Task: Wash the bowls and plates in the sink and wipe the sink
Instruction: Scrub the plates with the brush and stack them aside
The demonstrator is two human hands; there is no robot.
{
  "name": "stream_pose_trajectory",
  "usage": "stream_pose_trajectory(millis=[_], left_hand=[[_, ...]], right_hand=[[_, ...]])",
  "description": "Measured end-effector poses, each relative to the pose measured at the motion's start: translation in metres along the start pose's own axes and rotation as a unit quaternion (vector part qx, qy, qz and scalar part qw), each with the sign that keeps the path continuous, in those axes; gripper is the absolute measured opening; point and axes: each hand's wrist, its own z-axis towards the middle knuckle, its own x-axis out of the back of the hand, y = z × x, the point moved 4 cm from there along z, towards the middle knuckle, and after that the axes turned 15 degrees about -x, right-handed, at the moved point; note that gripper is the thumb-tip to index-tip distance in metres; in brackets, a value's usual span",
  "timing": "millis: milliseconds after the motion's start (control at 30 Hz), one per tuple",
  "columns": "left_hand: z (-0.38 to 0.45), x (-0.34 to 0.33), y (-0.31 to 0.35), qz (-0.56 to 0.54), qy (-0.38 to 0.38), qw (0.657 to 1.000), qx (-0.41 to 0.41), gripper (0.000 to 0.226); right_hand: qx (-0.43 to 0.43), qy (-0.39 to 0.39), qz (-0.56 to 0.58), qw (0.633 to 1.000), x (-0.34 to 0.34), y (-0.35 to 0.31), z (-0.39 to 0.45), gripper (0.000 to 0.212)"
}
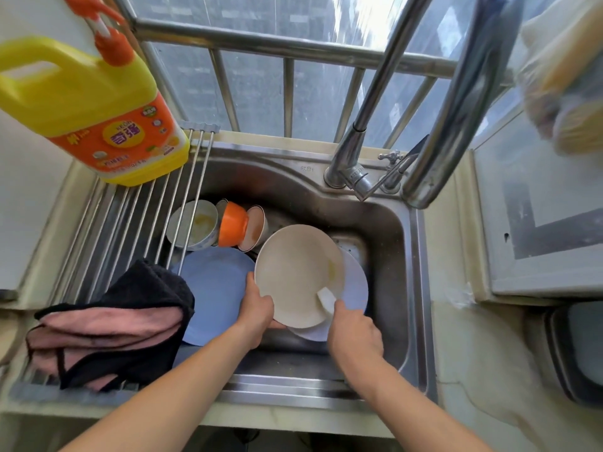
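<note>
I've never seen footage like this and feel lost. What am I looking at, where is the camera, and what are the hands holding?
There is no machine here: a person wears a camera on the head, looking down at their own hands over a steel sink. The left hand holds a cream plate by its rim. The right hand has a white sponge in its grip, pressed to that plate. In the sink lie a blue plate, an orange bowl and more bowls. On the rack to the left stand a yellow detergent bottle and a folded pink and black cloth.

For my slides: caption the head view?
Left hand holds cream plate over sink; right hand scrubs with white sponge.
</note>
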Motion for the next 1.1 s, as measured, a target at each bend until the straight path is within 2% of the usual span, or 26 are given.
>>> stream_pose_trajectory(millis=[167, 267, 367, 467, 600, 700, 733, 767, 833, 967, 1100], left_hand=[[-0.003, 0.001, 0.001, -0.013, -0.012, 1.000, 0.023, 0.017], [-0.003, 0.000, 0.008, -0.002, 0.001, 1.000, 0.000, 0.009], [-0.005, -0.005, 0.015, 0.040, -0.027, 0.998, -0.036, 0.022], [-0.010, -0.007, 0.013, 0.050, -0.050, 0.997, -0.019, 0.036], [-0.011, -0.005, 0.009, 0.026, -0.043, 0.998, 0.036, 0.032], [-0.015, -0.005, 0.005, 0.036, -0.092, 0.993, 0.064, 0.037], [-0.016, -0.006, 0.005, 0.034, -0.108, 0.991, 0.068, 0.042], [-0.018, -0.005, 0.006, 0.031, -0.114, 0.991, 0.068, 0.045], [-0.022, -0.004, 0.012, 0.026, -0.112, 0.991, 0.071, 0.043], [-0.023, 0.001, 0.010, 0.010, -0.111, 0.990, 0.081, 0.052], [-0.014, 0.003, 0.015, -0.002, -0.051, 0.998, 0.042, 0.037]], right_hand=[[-0.005, 0.073, 0.054, 0.996, 0.023, 0.000, 0.031, 0.041], [0.005, 0.048, 0.029, 0.998, 0.015, -0.005, 0.018, 0.039], [0.004, 0.004, 0.001, 1.000, 0.000, -0.004, 0.000, 0.038], [-0.008, 0.029, 0.013, 0.999, 0.010, -0.003, 0.018, 0.037], [-0.008, 0.061, 0.145, 0.988, 0.020, -0.008, 0.046, 0.031], [0.057, 0.026, 0.206, 0.977, 0.011, -0.025, 0.037, 0.008], [0.096, 0.015, 0.203, 0.974, 0.007, -0.033, 0.031, 0.003], [0.130, 0.009, 0.189, 0.973, 0.004, -0.039, 0.026, 0.007], [0.152, 0.015, 0.155, 0.976, 0.002, -0.042, 0.023, 0.006], [0.055, 0.083, 0.051, 0.994, 0.010, -0.024, 0.036, 0.037], [0.003, 0.061, -0.035, 0.998, 0.010, -0.019, 0.026, 0.048]])
